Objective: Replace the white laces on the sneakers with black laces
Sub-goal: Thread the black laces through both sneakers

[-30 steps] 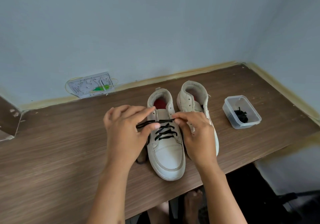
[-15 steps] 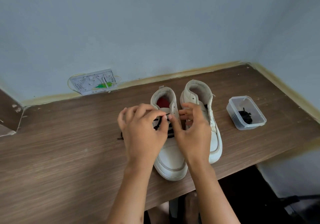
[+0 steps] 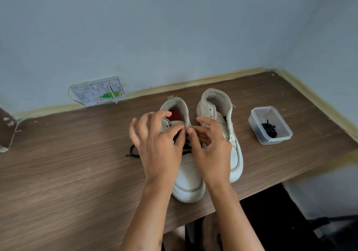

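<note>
Wall plate [image 3: 97, 91] with loose wires sits at the table's [image 3: 58, 173] back edge, far left, well out of the work zone. Wide bare wood between it and the shoes: room to sweep a lace end out that way.

Slack end of the black lace [image 3: 133, 151] trails on the table just left of the left hand [image 3: 160, 150], likely parked there so it doesn't snag while the other end gets threaded.

Left hand: thumb and forefinger pinching the lace at the upper eyelets of the near sneaker [image 3: 187, 181], other fingers fanned up clear. Right hand [image 3: 211, 150] meets it fingertip to fingertip at the same spot, thumb and forefinger closed on the lace or the eyelet edge; can't tell which. Looks like a pass-through at a high eyelet, so this shoe is nearly laced.

Second sneaker [image 3: 235, 153] stands touching or just beside the first; no lace seen in it.

Tub [image 3: 271, 138] with the spare black lace [image 3: 268, 129] sits right of the shoes, apart, within reach.

Near sneaker's toe is close to the front table edge; hard tugs toward the body could drag it off.
</note>
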`<state>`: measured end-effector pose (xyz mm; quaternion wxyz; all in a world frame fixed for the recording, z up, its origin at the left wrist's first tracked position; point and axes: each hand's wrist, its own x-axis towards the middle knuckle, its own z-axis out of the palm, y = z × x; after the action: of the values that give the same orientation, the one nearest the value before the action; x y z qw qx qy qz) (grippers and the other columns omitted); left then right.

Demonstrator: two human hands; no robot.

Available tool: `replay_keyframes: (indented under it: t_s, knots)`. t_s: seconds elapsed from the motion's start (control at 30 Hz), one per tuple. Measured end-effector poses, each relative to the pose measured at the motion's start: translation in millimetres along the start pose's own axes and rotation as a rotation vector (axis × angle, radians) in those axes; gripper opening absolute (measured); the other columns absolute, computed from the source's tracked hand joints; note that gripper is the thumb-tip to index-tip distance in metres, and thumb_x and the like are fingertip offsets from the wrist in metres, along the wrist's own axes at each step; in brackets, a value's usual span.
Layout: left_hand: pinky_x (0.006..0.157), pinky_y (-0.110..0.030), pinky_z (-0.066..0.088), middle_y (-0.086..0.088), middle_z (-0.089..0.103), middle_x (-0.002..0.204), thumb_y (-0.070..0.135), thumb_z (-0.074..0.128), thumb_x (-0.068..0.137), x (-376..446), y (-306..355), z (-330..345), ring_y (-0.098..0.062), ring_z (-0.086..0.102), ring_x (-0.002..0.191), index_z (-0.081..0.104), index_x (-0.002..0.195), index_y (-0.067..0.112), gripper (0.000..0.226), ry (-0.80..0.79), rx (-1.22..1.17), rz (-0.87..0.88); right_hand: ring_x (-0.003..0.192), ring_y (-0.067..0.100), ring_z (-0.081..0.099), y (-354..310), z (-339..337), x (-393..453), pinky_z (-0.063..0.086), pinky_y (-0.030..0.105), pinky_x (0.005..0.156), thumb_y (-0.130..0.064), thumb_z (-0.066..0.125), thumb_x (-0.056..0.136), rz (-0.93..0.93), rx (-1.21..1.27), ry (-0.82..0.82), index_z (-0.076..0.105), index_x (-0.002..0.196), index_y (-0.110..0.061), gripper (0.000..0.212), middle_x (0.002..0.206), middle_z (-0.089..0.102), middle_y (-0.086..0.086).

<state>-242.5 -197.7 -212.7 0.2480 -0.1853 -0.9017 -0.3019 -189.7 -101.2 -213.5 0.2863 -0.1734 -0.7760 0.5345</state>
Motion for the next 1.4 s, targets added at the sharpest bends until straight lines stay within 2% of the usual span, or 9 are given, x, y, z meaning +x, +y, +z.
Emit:
replay_keyframes:
  t_s: [0.23,0.53,0.63,0.83,0.93,1.07,1.13,1.27,1.4]
  knots:
    - [0.109,-0.061,0.022,0.007,0.058,0.118,0.021,0.083,0.071,-0.5,0.5,3.5,-0.025,0.035,0.119,0.075,0.078,0.034,0.017,-0.035,-0.107,-0.109,0.083,0.001,0.067,7.6,-1.4,5.3,0.051,0.014,0.072,-0.012,0.065,0.094,-0.006,-0.038,-0.019,0.072,0.103,-0.02,0.014,0.089,0.071,-0.015]
    - [0.105,-0.051,0.023,0.013,0.053,0.129,0.041,0.074,0.079,11.7,-14.5,-17.6,-0.023,0.036,0.121,0.073,0.091,0.046,0.013,-0.08,-0.157,-0.107,0.078,0.008,0.051,7.0,-5.6,11.8,0.038,0.01,0.069,-0.009,0.057,0.094,-0.165,-0.229,-0.109,0.054,0.091,-0.02,0.011,0.087,0.053,-0.004]
    - [0.101,-0.046,0.028,0.017,0.053,0.118,0.042,0.073,0.078,17.8,-25.4,-31.1,-0.021,0.042,0.115,0.07,0.09,0.047,0.013,-0.063,-0.213,-0.183,0.075,0.006,0.051,5.8,-22.5,12.7,0.039,0.011,0.066,-0.011,0.056,0.091,-0.1,-0.235,0.123,0.051,0.088,-0.025,0.016,0.083,0.054,-0.006]
    - [0.09,-0.047,0.046,0.024,0.065,0.093,0.046,0.069,0.081,16.0,-46.9,-43.2,0.001,0.057,0.093,0.071,0.083,0.046,0.003,-0.4,-0.312,-0.209,0.072,-0.005,0.048,8.5,-53.1,21.5,0.038,0.009,0.065,-0.011,0.048,0.097,-0.005,-0.178,0.71,0.049,0.094,-0.014,0.004,0.093,0.052,0.005]
    - [0.089,-0.04,0.046,0.024,0.066,0.091,0.039,0.067,0.086,13.8,-49.3,-47.8,0.002,0.059,0.092,0.067,0.082,0.05,0.012,-0.49,-0.337,-0.233,0.075,0.001,0.054,10.6,-47.3,20.4,0.043,0.012,0.064,-0.015,0.052,0.1,-0.038,-0.162,0.518,0.053,0.108,-0.008,0.011,0.106,0.055,0.0]
    - [0.089,-0.037,0.043,0.023,0.067,0.095,0.025,0.061,0.094,12.9,-49.0,-48.3,0.011,0.053,0.09,0.065,0.086,0.049,0.026,-0.509,-0.308,-0.242,0.08,0.002,0.062,11.0,-21.0,16.1,0.047,0.01,0.073,-0.017,0.063,0.095,-0.167,-0.255,-0.04,0.067,0.112,-0.018,0.017,0.106,0.062,-0.007]
    - [0.095,-0.044,0.043,0.023,0.067,0.095,0.021,0.059,0.095,12.9,-47.9,-47.2,0.009,0.054,0.092,0.064,0.087,0.049,0.03,-0.505,-0.298,-0.245,0.084,-0.002,0.061,11.6,-10.7,12.1,0.045,0.009,0.078,-0.016,0.065,0.093,-0.187,-0.279,-0.107,0.07,0.109,-0.016,0.017,0.098,0.064,-0.009]
    - [0.099,-0.048,0.043,0.027,0.067,0.091,0.016,0.049,0.1,13.3,-49.3,-46.9,-0.001,0.06,0.099,0.059,0.083,0.054,0.042,-0.54,-0.301,-0.268,0.074,0.0,0.059,11.5,-20.1,11.9,0.039,0.003,0.071,-0.009,0.067,0.09,-0.19,-0.3,0.114,0.072,0.094,-0.015,0.008,0.084,0.064,-0.01]
    - [0.099,-0.051,0.041,0.028,0.067,0.087,0.032,0.057,0.095,13.7,-48.8,-49.3,0.004,0.059,0.097,0.061,0.084,0.054,0.025,-0.565,-0.339,-0.284,0.071,0.009,0.065,15.4,-49.1,20.8,0.051,0.016,0.066,-0.017,0.063,0.094,-0.008,-0.192,0.572,0.068,0.098,-0.016,0.007,0.086,0.068,-0.002]
